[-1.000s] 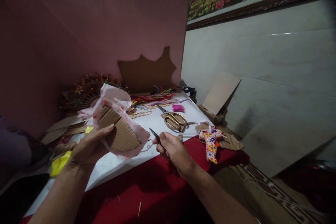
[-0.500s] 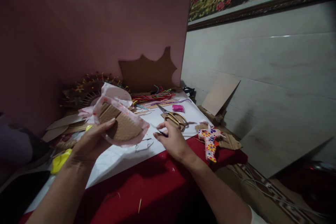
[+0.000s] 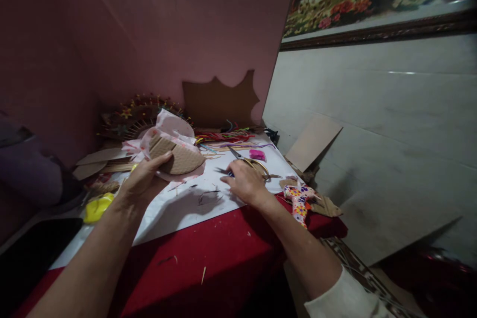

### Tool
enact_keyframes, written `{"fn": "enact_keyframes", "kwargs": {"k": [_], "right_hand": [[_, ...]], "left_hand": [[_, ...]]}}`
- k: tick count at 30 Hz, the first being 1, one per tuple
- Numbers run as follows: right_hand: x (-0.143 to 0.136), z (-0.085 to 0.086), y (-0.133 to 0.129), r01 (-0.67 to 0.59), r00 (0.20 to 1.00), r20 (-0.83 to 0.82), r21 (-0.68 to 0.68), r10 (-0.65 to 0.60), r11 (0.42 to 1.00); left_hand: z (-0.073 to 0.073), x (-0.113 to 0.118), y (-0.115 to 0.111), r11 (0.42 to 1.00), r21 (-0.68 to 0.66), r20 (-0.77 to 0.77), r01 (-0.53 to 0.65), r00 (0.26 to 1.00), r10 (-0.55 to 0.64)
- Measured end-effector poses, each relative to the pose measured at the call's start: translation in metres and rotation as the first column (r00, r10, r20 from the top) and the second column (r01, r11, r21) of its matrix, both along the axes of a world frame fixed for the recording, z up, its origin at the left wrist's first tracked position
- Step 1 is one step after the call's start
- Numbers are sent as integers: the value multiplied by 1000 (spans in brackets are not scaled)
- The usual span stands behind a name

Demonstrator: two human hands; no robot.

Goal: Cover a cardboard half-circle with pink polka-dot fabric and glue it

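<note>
My left hand (image 3: 151, 179) is closed on a curved cardboard piece (image 3: 182, 156), its thumb pressed on the brown corrugated face. Pale pink-and-white patterned fabric (image 3: 171, 124) wraps the edge and stands up loosely behind it. Over the white sheet, my right hand (image 3: 244, 181) is closed on a small tool with a thin pointed blade (image 3: 223, 171) and a dark blue part; the fingers hide most of it. Just behind this hand lie large gold-handled scissors (image 3: 261, 165), partly covered by it.
A pink packet (image 3: 257, 155), thin sticks and coloured pipe cleaners (image 3: 223, 136) lie farther back. A flower-print wrapped shape (image 3: 299, 201) lies at the right table edge, a yellow item (image 3: 99, 207) and a black flat object (image 3: 40, 243) at left. Cut cardboard (image 3: 219, 102) leans behind.
My view has shifted, so the scene sits farther right. The wrapped cardboard has tipped flatter, and my right hand has turned over, nearer the scissors, with the small tool still in it.
</note>
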State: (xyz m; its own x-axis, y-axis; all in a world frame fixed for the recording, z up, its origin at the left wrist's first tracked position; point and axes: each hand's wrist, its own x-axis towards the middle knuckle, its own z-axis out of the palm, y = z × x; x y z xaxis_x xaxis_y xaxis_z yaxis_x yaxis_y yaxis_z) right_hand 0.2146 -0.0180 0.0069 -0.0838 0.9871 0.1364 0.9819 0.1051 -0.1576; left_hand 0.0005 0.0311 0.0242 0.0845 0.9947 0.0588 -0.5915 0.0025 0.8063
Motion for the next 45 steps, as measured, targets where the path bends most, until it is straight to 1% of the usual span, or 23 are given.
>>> {"fn": "enact_keyframes", "kwargs": {"k": [3, 8, 13, 16, 18, 20, 22, 25, 26, 27, 29, 31, 32, 34, 36, 37, 38, 39, 40, 42, 43, 44, 45], "right_hand": [[7, 4, 11, 61, 997, 39, -8, -61, 998], [-5, 5, 30, 70, 997, 27, -10, -70, 998], [-15, 7, 52, 121, 984, -134, 19, -117, 993], [-18, 6, 63, 82, 949, -310, 86, -51, 993], [-23, 5, 66, 17, 889, -455, 140, 49, 990], [-28, 3, 65, -43, 785, -601, 185, 148, 982], [-32, -1, 62, -57, 655, -727, 224, 206, 973], [-33, -9, 59, 12, 481, -853, 237, 202, 972], [-31, -12, 58, 12, 415, -892, 202, 179, 979], [-30, -13, 58, -22, 334, -933, 138, 137, 990], [-26, -14, 57, -182, 174, -985, -23, 9, 983], [-23, -13, 55, -394, 28, -994, -107, -105, 913], [-23, -12, 53, -467, -31, -992, -93, -121, 880], [-25, -12, 50, -522, -128, -988, -11, -91, 853], [-27, -14, 50, -496, -179, -982, 36, -62, 868], [-28, -15, 50, -466, -182, -982, 36, -56, 884], [-28, -17, 52, -433, -181, -982, 30, -54, 901], [-28, -20, 55, -394, -182, -982, 25, -52, 919], [-27, -22, 57, -353, -183, -982, 19, -49, 935], [-25, -27, 63, -280, -186, -982, 10, -44, 960], [-24, -28, 65, -255, -186, -982, 7, -42, 967], [-23, -29, 66, -240, -185, -982, 3, -43, 971], [-23, -30, 66, -232, -183, -982, 0, -43, 973]], "left_hand": [[-2, 1, 0, 1000, -9, 3, 8, 1000, -8], [-8, 2, 1, 999, 30, 4, 20, 1000, -20], [-12, 0, 2, 1000, 22, -22, 12, 1000, -11], [-12, -1, 0, 998, 39, -28, 43, 999, -42], [-12, 0, -3, 993, 89, -93, 78, 993, -70], [-13, 2, -6, 972, 211, -259, 101, 965, -44], [-15, 6, -8, 933, 345, -409, 101, 911, 53], [-20, 11, -8, 863, 498, -494, 89, 847, 198], [-22, 11, -7, 816, 568, -543, 112, 795, 269], [-24, 12, -6, 746, 648, -598, 154, 709, 373], [-28, 11, -4, 569, 771, -633, 287, 443, 634], [-31, 9, -2, 413, 806, -520, 423, 175, 836], [-33, 8, -1, 373, 806, -463, 460, 96, 881], [-35, 7, 0, 340, 800, -398, 494, 13, 917], [-36, 8, 0, 363, 802, -403, 475, -17, 915], [-36, 8, 0, 395, 811, -433, 433, -10, 901], [-36, 9, 1, 440, 823, -481, 358, 27, 877], [-36, 9, 3, 509, 829, -544, 234, 122, 830], [-36, 10, 4, 595, 800, -592, 79, 264, 761], [-35, 10, 9, 761, 624, -569, -179, 564, 599], [-35, 10, 11, 820, 516, -522, -246, 668, 530], [-35, 10, 12, 863, 424, -486, -275, 734, 473], [-35, 10, 13, 893, 357, -471, -273, 773, 425]]}}
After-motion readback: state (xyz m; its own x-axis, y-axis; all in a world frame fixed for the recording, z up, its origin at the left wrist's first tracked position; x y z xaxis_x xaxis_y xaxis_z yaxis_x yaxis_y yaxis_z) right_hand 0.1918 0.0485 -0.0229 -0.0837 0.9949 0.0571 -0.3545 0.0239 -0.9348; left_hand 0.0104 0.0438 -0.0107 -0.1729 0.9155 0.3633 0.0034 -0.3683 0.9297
